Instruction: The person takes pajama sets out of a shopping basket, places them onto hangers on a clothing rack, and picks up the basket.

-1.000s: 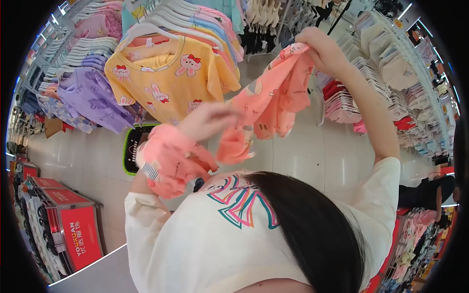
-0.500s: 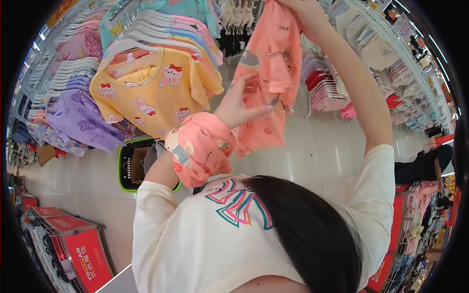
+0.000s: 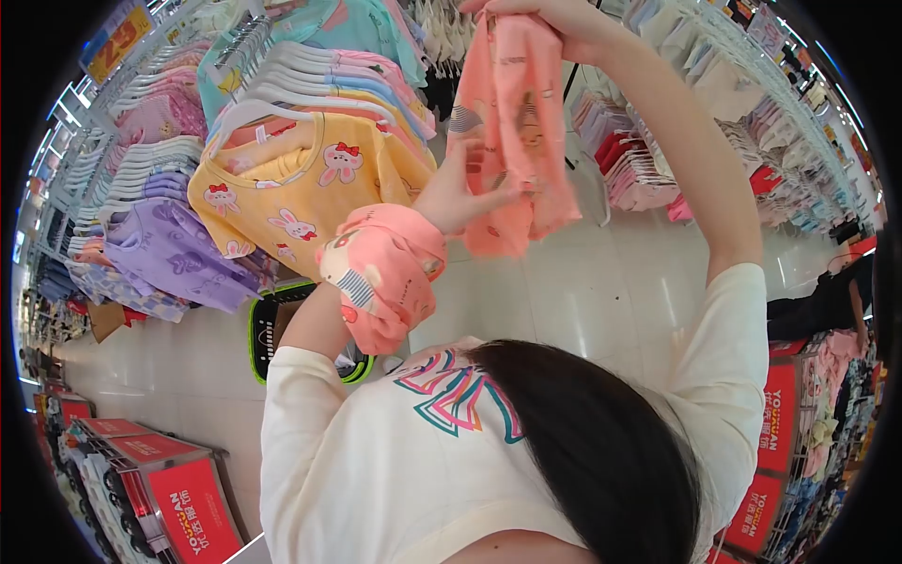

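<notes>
Just left of the left hand [image 3: 460, 195] hangs a yellow rabbit-print shirt [image 3: 301, 193], with a purple shirt [image 3: 177, 252] farther left. Below that hand and leftward, a green-rimmed black basket [image 3: 264, 343] stands on the tiled floor [image 3: 554, 287]. Red and pink garments [image 3: 634, 179] hang below and right of the right hand [image 3: 570, 25].

Clothing shop, pale tiled floor [image 3: 573, 296].
Wire racks [image 3: 831, 155] line the right side; red-panelled stands [image 3: 193, 512], lower left and right; a price sign [image 3: 117, 42], upper left; light glints off the floor.
</notes>
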Available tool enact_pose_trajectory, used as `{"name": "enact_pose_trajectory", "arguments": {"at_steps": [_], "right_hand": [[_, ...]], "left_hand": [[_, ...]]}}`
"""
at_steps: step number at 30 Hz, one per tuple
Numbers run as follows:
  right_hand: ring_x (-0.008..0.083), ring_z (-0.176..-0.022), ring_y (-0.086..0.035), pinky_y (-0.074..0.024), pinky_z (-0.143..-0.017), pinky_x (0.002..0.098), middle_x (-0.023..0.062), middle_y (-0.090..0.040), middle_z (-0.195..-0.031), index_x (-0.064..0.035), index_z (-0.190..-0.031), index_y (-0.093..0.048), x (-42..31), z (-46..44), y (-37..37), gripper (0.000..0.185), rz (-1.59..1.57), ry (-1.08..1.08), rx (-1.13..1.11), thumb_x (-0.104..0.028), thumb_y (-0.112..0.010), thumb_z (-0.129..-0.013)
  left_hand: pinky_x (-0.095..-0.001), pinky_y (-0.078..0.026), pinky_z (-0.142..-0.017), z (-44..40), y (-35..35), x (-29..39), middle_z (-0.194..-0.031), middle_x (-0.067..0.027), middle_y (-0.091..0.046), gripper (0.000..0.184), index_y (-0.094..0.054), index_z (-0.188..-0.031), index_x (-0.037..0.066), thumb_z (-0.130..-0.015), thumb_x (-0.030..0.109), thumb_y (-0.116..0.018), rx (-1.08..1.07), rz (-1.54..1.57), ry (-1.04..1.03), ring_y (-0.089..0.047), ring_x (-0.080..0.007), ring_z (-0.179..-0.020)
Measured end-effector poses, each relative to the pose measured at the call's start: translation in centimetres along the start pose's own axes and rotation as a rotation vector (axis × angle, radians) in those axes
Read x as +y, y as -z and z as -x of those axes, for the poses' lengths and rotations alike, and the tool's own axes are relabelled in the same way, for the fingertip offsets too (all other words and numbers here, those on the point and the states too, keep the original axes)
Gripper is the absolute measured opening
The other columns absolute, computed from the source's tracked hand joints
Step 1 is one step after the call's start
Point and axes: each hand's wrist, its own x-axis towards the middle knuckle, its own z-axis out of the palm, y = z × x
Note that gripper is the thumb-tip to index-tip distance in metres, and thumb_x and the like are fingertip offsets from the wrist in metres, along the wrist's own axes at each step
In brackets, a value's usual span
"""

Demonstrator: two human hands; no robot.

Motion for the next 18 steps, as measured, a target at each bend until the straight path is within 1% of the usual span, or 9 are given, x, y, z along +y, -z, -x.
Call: {"name": "enact_pose_trajectory", "arguments": {"at_steps": [2, 4, 5, 6, 9, 11, 14, 15, 18], "right_hand": [[0.0121, -0.080, -0.056, -0.0475, -0.075, 0.0265, 0.0044, -0.059, -0.096, -0.0012, -0.116, -0.054, -1.1, 0.1, -1.4, 0.030, -0.139, 0.029, -0.031, -0.014, -0.049, -0.089], [0.0119, -0.081, -0.055, -0.0476, -0.076, 0.0265, 0.0043, -0.059, -0.097, -0.0012, -0.117, -0.053, -1.2, -0.4, -0.3, 0.031, -0.132, 0.074, -0.102, -0.015, -0.049, -0.089], [0.0118, -0.082, -0.055, -0.0476, -0.076, 0.0265, 0.0043, -0.059, -0.097, -0.0012, -0.118, -0.053, -1.4, -0.6, 0.1, 0.032, -0.126, 0.099, -0.138, -0.015, -0.049, -0.090], [0.0119, -0.087, -0.056, -0.0479, -0.077, 0.0273, 0.0046, -0.058, -0.102, -0.0017, -0.118, -0.052, -2.1, 0.4, -0.6, 0.032, 0.065, 0.117, 0.033, -0.018, -0.050, -0.090], [0.0088, -0.089, -0.051, -0.0397, -0.081, 0.0225, 0.0033, -0.056, -0.097, -0.0016, -0.096, -0.057, -1.2, 2.4, 2.5, 0.024, 0.846, 0.232, 0.051, -0.022, -0.056, -0.082], [0.0074, -0.075, -0.052, -0.0417, -0.068, 0.0223, 0.0010, -0.058, -0.081, -0.0021, -0.079, -0.060, -0.3, 3.2, 5.6, 0.026, 0.992, -0.050, -0.124, -0.026, -0.067, -0.072], [0.0063, -0.059, -0.049, -0.0388, -0.054, 0.0233, -0.0030, -0.052, -0.060, -0.0026, -0.065, -0.059, -0.9, 5.2, 3.9, 0.027, 1.157, -0.354, -0.219, -0.027, -0.072, -0.066], [0.0059, -0.056, -0.047, -0.0362, -0.051, 0.0235, -0.0039, -0.050, -0.057, -0.0027, -0.064, -0.058, -0.7, 5.1, 3.9, 0.028, 1.135, -0.358, -0.216, -0.027, -0.073, -0.065], [0.0043, -0.051, -0.041, -0.0314, -0.047, 0.0229, -0.0052, -0.048, -0.054, -0.0029, -0.064, -0.061, 0.3, 5.3, 3.9, 0.029, 1.129, -0.370, -0.237, -0.030, -0.073, -0.066]], "left_hand": [[-0.0278, -0.041, -0.089, 0.2, 0.1, 0.8, -0.098, -0.0056, -0.059, 0.033, -0.051, -0.114, 0.003, -0.086, 0.020, -0.056, -0.044, 0.262, -0.111, -0.055, -0.0161, -0.097], [-0.0276, -0.042, -0.085, 0.2, 0.9, -0.6, -0.095, -0.0047, -0.059, 0.031, -0.052, -0.112, 0.002, -0.085, 0.018, -0.055, -0.035, 0.292, -0.020, -0.055, -0.0151, -0.095], [-0.0274, -0.044, -0.081, 0.1, 2.2, -4.2, -0.094, -0.0039, -0.059, 0.029, -0.053, -0.109, 0.002, -0.084, 0.016, -0.055, -0.003, 0.193, 0.121, -0.055, -0.0139, -0.093], [-0.0273, -0.045, -0.077, -0.4, 3.8, -7.1, -0.092, -0.0031, -0.059, 0.026, -0.055, -0.106, 0.001, -0.083, 0.014, -0.055, 0.030, 0.093, 0.259, -0.055, -0.0127, -0.090], [-0.0239, -0.045, -0.073, -1.6, 10.1, -10.9, -0.089, -0.0022, -0.060, 0.021, -0.058, -0.102, 0.000, -0.086, 0.012, -0.049, 0.151, 0.059, 0.324, -0.056, -0.0101, -0.083], [-0.0203, -0.043, -0.070, -2.5, 14.4, -9.5, -0.093, -0.0029, -0.060, 0.024, -0.057, -0.108, 0.001, -0.092, 0.016, -0.047, 0.155, 0.192, 0.231, -0.054, -0.0080, -0.079], [-0.0179, -0.041, -0.069, -4.5, 18.9, -7.5, -0.091, 0.0000, -0.060, 0.023, -0.058, -0.106, 0.001, -0.093, 0.015, -0.046, 0.234, 0.130, 0.114, -0.052, -0.0043, -0.078], [-0.0180, -0.041, -0.070, -4.9, 20.1, -7.1, -0.091, 0.0006, -0.060, 0.023, -0.059, -0.106, 0.001, -0.093, 0.016, -0.047, 0.228, 0.169, 0.042, -0.052, -0.0034, -0.079], [-0.0182, -0.041, -0.073, -5.5, 22.7, -2.2, -0.091, 0.0011, -0.059, 0.024, -0.059, -0.106, 0.001, -0.091, 0.018, -0.050, -0.018, 0.208, 0.157, -0.052, -0.0034, -0.082]]}}
